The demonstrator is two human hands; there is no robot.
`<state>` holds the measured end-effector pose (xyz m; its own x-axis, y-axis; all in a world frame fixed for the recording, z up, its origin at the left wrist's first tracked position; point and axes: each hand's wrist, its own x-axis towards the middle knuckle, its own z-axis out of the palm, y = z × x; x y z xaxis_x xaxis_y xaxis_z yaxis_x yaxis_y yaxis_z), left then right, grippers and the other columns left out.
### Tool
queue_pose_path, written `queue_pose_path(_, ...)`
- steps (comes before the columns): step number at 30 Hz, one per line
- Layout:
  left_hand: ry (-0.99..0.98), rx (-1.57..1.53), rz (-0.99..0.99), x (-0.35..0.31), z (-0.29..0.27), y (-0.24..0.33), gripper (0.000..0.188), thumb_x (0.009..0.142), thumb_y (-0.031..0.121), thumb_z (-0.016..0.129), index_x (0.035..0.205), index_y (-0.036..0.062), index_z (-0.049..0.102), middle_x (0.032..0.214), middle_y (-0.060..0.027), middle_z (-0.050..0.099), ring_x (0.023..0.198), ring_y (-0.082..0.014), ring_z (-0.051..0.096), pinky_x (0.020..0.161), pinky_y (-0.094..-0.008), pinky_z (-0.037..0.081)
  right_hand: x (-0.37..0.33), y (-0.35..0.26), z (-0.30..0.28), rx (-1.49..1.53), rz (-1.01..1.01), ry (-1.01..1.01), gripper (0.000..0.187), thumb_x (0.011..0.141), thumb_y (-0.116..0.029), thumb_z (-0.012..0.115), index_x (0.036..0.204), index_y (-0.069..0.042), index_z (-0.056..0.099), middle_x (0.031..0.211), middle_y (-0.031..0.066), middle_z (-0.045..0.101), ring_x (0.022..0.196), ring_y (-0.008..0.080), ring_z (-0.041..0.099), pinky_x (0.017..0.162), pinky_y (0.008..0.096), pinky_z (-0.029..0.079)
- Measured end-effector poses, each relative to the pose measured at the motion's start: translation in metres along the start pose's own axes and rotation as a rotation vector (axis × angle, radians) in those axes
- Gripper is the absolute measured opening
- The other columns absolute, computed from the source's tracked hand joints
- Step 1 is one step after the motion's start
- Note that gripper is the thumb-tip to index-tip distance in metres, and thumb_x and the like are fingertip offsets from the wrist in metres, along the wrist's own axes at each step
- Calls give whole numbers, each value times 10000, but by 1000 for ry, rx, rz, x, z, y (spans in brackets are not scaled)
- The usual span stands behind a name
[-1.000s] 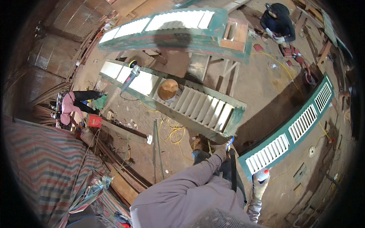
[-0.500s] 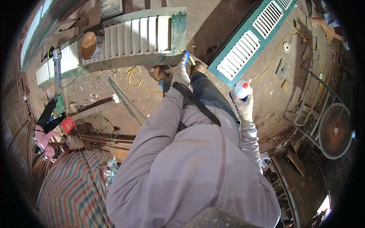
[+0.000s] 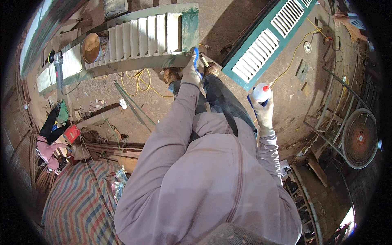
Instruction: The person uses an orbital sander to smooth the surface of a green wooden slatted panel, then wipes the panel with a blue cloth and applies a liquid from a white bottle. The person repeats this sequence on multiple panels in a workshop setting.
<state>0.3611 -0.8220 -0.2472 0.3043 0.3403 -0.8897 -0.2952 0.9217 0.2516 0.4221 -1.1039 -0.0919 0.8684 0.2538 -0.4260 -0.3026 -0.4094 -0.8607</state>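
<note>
Right hand [image 3: 265, 111] closed around a white, red-tipped bottle [image 3: 259, 93], near the close end of the green shutter [image 3: 241, 78].
Left hand [image 3: 190, 73], gloved, by the end of a second shutter [image 3: 189, 32]; cannot tell whether it grips anything. Bucket [image 3: 91, 48] and grinder [image 3: 59, 70] farther left on that.

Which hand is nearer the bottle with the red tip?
Right: the right hand holds the bottle; the left hand is away from it, forward and to the left.
</note>
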Motion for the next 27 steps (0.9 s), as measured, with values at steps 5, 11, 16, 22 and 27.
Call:
queue_pose_path(5, -16, -196, 145, 37, -17, -13, 1064, 925, 493, 721, 1645, 63, 66, 1652, -167, 293, 1536, -366, 244, 1264, -474, 261, 0, -11, -1, -52, 35, -47, 540, 836, -164, 873, 1257, -41, 557, 1040, 46, 659, 904, 112, 641, 771, 271, 545)
queue_pose_path(11, 899, 1206, 618, -29, -4, -5, 1127, 764, 470, 907, 1560, 124, 187, 1446, -217, 490, 1260, -368, 557, 1073, -502, 464, 6, -12, -1, -36, 17, -4, 555, 835, -174, 874, 1275, -52, 558, 1034, 45, 660, 871, 105, 635, 753, 262, 542)
queue_pose_path(16, 305, 1849, 1494, -22, -62, 31, 729, 884, 542, 736, 1378, 60, 504, 1449, -186, 518, 1309, -390, 514, 1096, -528, 412, 7, 0, -9, -74, -11, -25, 541, 841, -175, 868, 1268, -50, 560, 1023, 40, 656, 856, 100, 632, 737, 260, 542)
queue_pose_path(22, 41, 2318, 1224, -47, -15, 17, 1016, 909, 611, 588, 1604, -53, 260, 1675, -260, 230, 1565, -400, 184, 1266, -599, 80, 6, -1, -12, 18, 40, 6, 520, 835, -177, 873, 1231, -34, 567, 992, 34, 651, 827, 94, 623, 704, 251, 529)
queue_pose_path(27, -178, 2330, 1448, -24, -14, 14, 1020, 847, 653, 615, 1560, -35, 376, 1654, -191, 306, 1543, -348, 253, 1269, -594, 116, 10, -1, -12, -61, 7, 4, 511, 836, -176, 873, 1224, -34, 572, 997, 43, 663, 848, 114, 632, 753, 280, 538)
